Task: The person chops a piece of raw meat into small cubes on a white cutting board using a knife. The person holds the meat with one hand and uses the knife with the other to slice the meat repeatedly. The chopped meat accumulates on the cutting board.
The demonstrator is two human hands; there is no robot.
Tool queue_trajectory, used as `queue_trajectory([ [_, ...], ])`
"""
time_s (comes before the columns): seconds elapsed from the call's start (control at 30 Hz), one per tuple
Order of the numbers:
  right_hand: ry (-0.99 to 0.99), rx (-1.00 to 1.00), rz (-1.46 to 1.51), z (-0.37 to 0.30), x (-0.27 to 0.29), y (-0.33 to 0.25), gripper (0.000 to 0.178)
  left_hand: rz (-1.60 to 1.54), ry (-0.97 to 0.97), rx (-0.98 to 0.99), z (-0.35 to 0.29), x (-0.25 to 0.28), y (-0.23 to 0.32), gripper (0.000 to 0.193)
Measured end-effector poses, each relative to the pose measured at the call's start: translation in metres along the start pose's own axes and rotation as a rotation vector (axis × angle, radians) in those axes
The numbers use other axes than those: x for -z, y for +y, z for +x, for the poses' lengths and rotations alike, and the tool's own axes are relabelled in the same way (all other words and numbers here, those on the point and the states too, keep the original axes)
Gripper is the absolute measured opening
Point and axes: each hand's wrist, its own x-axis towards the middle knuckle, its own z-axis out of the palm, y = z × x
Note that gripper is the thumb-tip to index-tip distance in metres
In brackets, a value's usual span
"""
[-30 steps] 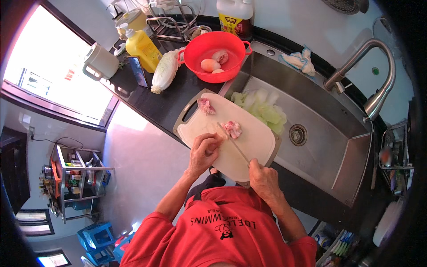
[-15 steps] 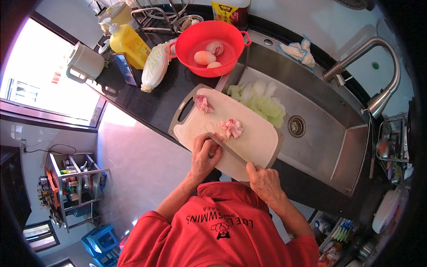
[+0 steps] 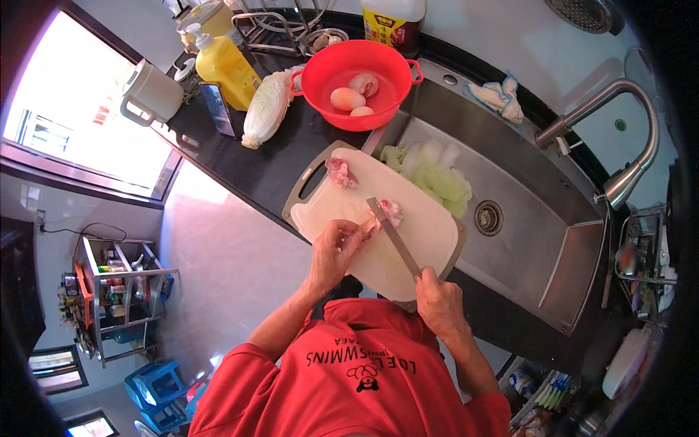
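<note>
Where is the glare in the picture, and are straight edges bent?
Head view: the window at the left is overexposed white; the cutting board and both hands stay evenly lit and sharp; the sink edges curve toward the dark rim.

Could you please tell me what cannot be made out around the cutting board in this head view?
- Knife handle: hidden inside the right hand.
- Knife edge against the meat: too small.
- Left hand fingers' grip: blurred.
- White cutting board near edge: behind the hand and the red shirt.

A home kitchen: steel sink (image 3: 553, 240) with tap (image 3: 626, 146), dark counter (image 3: 247, 167) (a chopping board (image 3: 408, 233) on it).
</note>
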Motion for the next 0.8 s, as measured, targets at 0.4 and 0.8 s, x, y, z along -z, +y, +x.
queue_trajectory([
  [0.4, 0.028, 0.003, 0.018, 0.001, -0.014, 0.006, 0.015, 0.167, 0.239, 0.088, 0.023, 0.018, -0.007, 0.017],
  [0.8, 0.176, -0.157, 0.091, -0.025, 0.004, 0.018, 0.017, 0.458, -0.072, -0.481, 0.045, -0.027, 0.02, 0.021],
])
